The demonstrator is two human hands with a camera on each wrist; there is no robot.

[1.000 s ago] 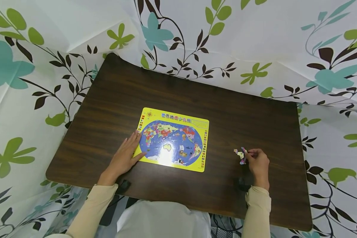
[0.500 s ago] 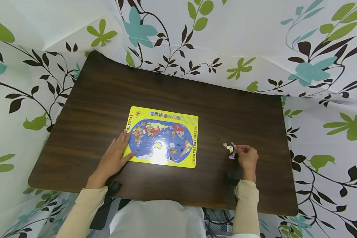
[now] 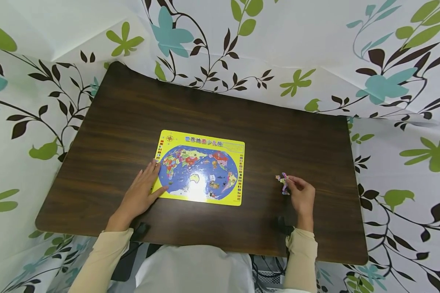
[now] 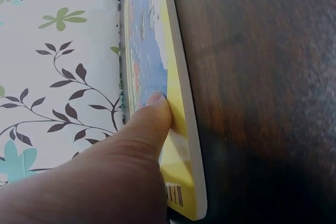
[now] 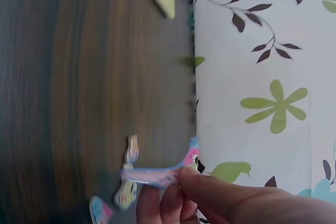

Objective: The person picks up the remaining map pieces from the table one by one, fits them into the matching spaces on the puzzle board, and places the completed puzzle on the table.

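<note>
A yellow-bordered world map puzzle board (image 3: 236,145) lies flat on the table. My left hand (image 3: 138,193) rests on its left edge, fingers extended; in the left wrist view the thumb (image 4: 149,116) lies on the board's printed face near the yellow border. To the right of the board, my right hand (image 3: 302,196) pinches a small colourful puzzle piece (image 5: 157,177) between thumb and fingers. Close by, other puzzle pieces lie on the table: a pale one (image 5: 126,195) behind the held piece, and a blue-and-pink one (image 5: 100,211). The hand partly hides them in the head view.
The dark wood table (image 3: 190,108) has rounded corners, and its back edge meets a leaf-patterned curtain (image 3: 256,53). Black wrist devices (image 3: 142,230) sit under the wrists. Cables (image 3: 267,266) hang below the front edge.
My right hand has shifted slightly left and its grip on the puzzle piece has turned. The left hand stays on the board. The head view has swung, then steadied.
</note>
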